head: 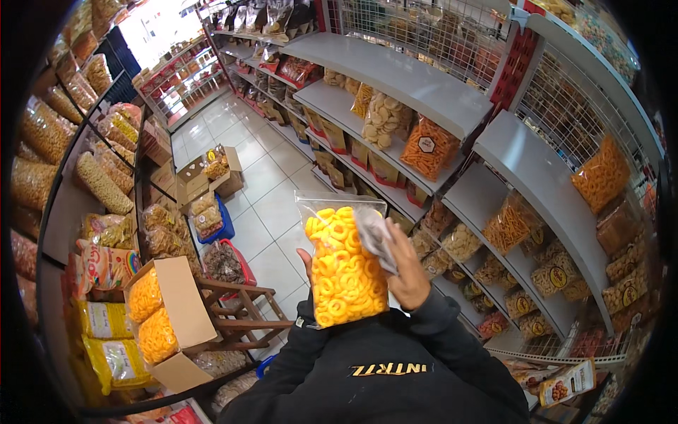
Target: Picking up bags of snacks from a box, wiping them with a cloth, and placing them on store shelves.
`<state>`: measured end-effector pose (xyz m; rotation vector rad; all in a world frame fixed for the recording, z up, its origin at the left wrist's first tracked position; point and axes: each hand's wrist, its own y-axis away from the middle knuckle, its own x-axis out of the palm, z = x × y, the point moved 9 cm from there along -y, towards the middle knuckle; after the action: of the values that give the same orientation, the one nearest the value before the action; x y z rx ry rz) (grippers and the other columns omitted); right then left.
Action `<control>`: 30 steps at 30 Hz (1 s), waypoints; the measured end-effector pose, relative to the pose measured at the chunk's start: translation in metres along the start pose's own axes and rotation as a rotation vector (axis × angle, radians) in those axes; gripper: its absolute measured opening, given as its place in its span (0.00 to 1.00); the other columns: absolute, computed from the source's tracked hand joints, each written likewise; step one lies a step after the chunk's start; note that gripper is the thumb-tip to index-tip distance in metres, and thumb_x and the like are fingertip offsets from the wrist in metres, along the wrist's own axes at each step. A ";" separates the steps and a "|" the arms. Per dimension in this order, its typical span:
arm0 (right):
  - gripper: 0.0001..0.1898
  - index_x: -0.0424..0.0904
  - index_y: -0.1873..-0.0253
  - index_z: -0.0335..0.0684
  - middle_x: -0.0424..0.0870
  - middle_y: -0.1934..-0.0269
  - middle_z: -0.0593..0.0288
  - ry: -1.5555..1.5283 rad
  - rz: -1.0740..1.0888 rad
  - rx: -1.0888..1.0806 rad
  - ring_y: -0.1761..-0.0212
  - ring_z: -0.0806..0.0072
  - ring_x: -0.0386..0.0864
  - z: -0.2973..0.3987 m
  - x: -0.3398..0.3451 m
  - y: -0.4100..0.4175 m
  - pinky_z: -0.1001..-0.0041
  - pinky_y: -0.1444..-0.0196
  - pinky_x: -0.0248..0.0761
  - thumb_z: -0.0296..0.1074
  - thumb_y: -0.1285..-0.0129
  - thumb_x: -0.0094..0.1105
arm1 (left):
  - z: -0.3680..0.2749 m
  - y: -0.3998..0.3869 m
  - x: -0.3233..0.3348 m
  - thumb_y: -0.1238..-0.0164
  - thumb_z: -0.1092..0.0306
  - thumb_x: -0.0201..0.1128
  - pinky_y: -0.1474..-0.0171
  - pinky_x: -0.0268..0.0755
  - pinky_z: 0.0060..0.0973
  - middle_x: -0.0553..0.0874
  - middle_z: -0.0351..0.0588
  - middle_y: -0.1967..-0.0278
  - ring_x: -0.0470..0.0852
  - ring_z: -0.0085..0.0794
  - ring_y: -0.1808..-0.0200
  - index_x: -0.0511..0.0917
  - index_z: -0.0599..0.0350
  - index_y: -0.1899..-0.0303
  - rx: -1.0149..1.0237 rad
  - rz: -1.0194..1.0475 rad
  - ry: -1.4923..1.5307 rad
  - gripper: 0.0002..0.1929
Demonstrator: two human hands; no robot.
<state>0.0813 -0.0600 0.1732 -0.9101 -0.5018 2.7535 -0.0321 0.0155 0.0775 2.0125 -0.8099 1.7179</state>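
Note:
Upright before my chest is a clear zip bag (341,265) full of yellow ring snacks. My left hand (304,263) supports it from behind at the left side, with most of the fingers hidden by the bag. In my right hand (409,267) is a crumpled grey cloth (375,233), pressed against the bag's upper right front. The zip edge of the bag runs flat across the top, and the bag looks closed.
An open carton (183,305) of orange snack bags stands at left by a wooden stool (249,312). Blue (225,220) and red (244,265) baskets sit on the tiled floor (265,180). Grey shelves (392,66) with packed snacks line the right; a dark rack (66,222) lines the left.

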 end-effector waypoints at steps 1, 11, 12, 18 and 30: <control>0.38 0.63 0.25 0.50 0.56 0.25 0.37 0.033 0.001 0.069 0.24 0.37 0.54 -0.012 -0.002 -0.005 0.53 0.25 0.50 0.24 0.44 0.53 | 0.001 0.004 -0.003 0.40 0.18 0.43 0.27 0.57 0.52 0.61 0.53 0.25 0.64 0.52 0.28 0.50 0.52 0.23 -0.015 -0.036 -0.037 0.54; 0.37 0.60 0.24 0.51 0.60 0.27 0.37 0.062 0.299 0.050 0.24 0.37 0.54 -0.003 0.016 -0.025 0.41 0.24 0.41 0.30 0.43 0.52 | 0.049 0.024 -0.020 0.32 0.27 0.45 0.25 0.53 0.49 0.61 0.52 0.26 0.62 0.50 0.26 0.51 0.49 0.23 -0.267 -0.058 -0.102 0.45; 0.38 0.60 0.24 0.51 0.60 0.27 0.37 0.116 0.321 0.015 0.24 0.37 0.54 0.004 0.022 -0.026 0.40 0.25 0.40 0.30 0.43 0.53 | 0.051 0.026 -0.021 0.31 0.28 0.46 0.25 0.53 0.49 0.61 0.52 0.26 0.62 0.50 0.26 0.51 0.49 0.23 -0.287 -0.030 -0.038 0.45; 0.42 0.64 0.26 0.54 0.55 0.24 0.45 0.481 0.359 -0.073 0.23 0.43 0.52 0.039 0.050 -0.013 0.41 0.25 0.42 0.32 0.51 0.61 | 0.048 0.028 -0.043 0.31 0.29 0.46 0.25 0.53 0.50 0.61 0.52 0.25 0.62 0.50 0.26 0.52 0.49 0.23 -0.298 -0.046 0.048 0.44; 0.34 0.72 0.34 0.39 0.61 0.27 0.43 0.578 0.529 -0.141 0.23 0.46 0.53 0.051 0.077 0.015 0.41 0.24 0.42 0.40 0.50 0.63 | 0.044 0.023 -0.056 0.29 0.32 0.48 0.25 0.53 0.50 0.60 0.52 0.25 0.61 0.50 0.26 0.52 0.49 0.24 -0.276 -0.052 0.120 0.42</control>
<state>-0.0117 -0.0641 0.1646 -2.0340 -0.3855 2.6797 -0.0184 -0.0188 0.0128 1.7169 -0.8917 1.5834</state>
